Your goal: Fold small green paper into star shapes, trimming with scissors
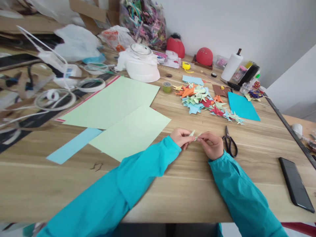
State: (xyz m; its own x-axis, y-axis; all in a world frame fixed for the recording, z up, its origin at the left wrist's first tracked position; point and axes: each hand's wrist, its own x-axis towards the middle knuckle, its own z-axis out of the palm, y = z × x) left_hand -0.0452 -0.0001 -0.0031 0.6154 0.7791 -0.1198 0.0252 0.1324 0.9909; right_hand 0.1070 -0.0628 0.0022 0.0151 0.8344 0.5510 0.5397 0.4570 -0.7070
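A small pale green piece of folded paper [192, 133] is pinched between both my hands above the wooden table. My left hand [182, 137] grips it from the left, a pointed tip sticking up past the thumb. From the right, my right hand [210, 144] closes thumb and finger on its other end; much of the paper is hidden by fingers. Black-handled scissors [230, 142] lie just right of my right hand. Beyond my hands sits a pile of folded paper cranes [197, 95] in orange, green, blue and red.
Large pale green sheets [133, 131] and a blue paper strip [74, 144] lie to the left. A phone [296, 184] rests at right, a teal sheet [243, 106] behind it. A thread spool [167, 87], yellow tape measure [186, 66] and red pincushion [204, 56] stand farther back. Cables [55, 98] clutter the far left.
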